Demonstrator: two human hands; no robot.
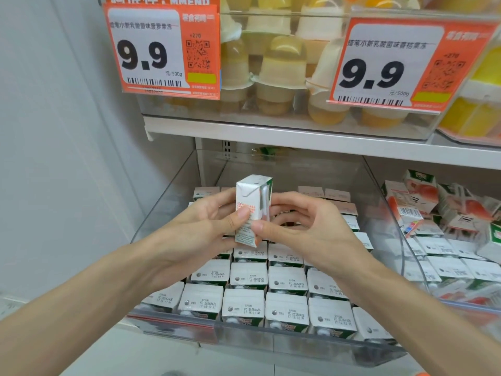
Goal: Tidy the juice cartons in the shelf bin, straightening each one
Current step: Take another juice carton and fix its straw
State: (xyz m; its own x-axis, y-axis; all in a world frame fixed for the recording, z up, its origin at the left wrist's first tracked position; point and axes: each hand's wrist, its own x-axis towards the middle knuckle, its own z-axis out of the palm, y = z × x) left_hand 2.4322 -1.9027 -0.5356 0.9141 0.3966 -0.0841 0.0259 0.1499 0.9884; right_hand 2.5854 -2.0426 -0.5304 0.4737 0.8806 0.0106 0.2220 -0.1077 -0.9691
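A small white and green juice carton (250,204) with a straw on its side is held upright above the clear shelf bin (173,183). My left hand (206,226) grips its left side, thumb on the front. My right hand (301,226) pinches its lower right edge with thumb and fingers. Below, several rows of the same cartons (246,275) stand upright in the bin, white tops with date print facing up. The cartons at the back are partly hidden by my hands.
A second clear bin (414,253) on the right holds jumbled peach cartons (423,202). The white shelf (271,134) above carries bins of jelly cups (279,74) with two orange 9.9 price tags (162,47). A pale wall (54,131) stands on the left.
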